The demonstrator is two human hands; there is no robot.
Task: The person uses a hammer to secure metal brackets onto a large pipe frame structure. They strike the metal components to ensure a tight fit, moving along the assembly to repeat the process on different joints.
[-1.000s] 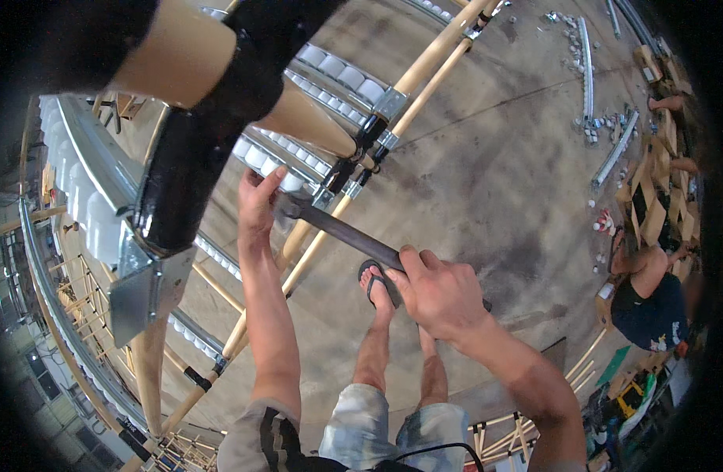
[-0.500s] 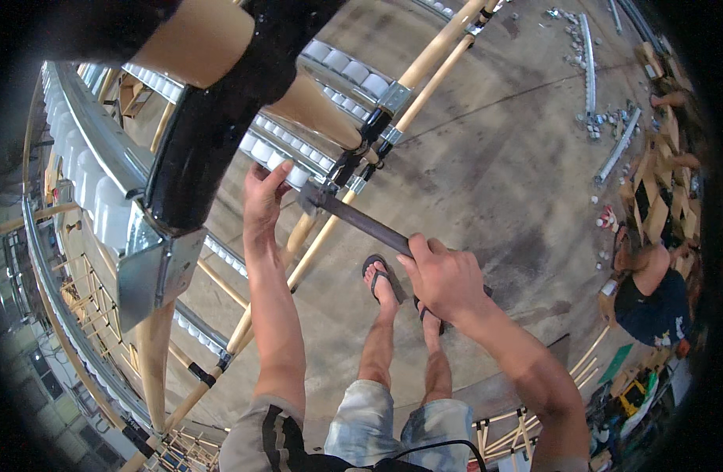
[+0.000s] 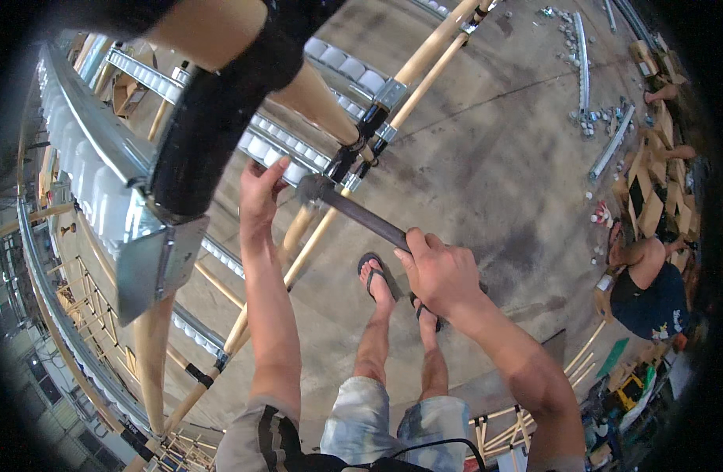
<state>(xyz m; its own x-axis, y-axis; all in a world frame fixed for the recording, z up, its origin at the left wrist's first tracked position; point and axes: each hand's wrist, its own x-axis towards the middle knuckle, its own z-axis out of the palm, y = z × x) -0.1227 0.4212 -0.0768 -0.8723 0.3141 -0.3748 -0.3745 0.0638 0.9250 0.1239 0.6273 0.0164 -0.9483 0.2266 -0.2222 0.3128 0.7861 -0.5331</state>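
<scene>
Nearest, the person's pale blue denim shorts [image 3: 355,417] and dark flip-flops [image 3: 378,282] mark the near edge of a grey concrete floor [image 3: 503,181]. Just beyond and to the right, the right hand [image 3: 442,277] has its fingers wrapped firmly round the handle of a dark, straight-handled hammer [image 3: 369,223]. The handle slants far and left over bare floor, with free room on its right side.

The hammer's blunt head is near the end of a silver metal roller track with white rollers [image 3: 261,149]; whether they touch cannot be told. The left hand [image 3: 259,195] is at that track's near edge, thumb raised beside the rollers; its other fingers are partly hidden, so whether they grip cannot be told.

Left of the left forearm the room is tight: a thick black pipe joint [image 3: 212,145] and a bent silver metal plate [image 3: 158,267] crowd in. Beige round pipes [image 3: 311,245] run diagonally past the hammer head, edging the frame.

Far to the right, across the broad open floor, are loose silver rails [image 3: 584,71], brown cardboard boxes [image 3: 641,189] and a dark-clothed co-worker [image 3: 651,303].
</scene>
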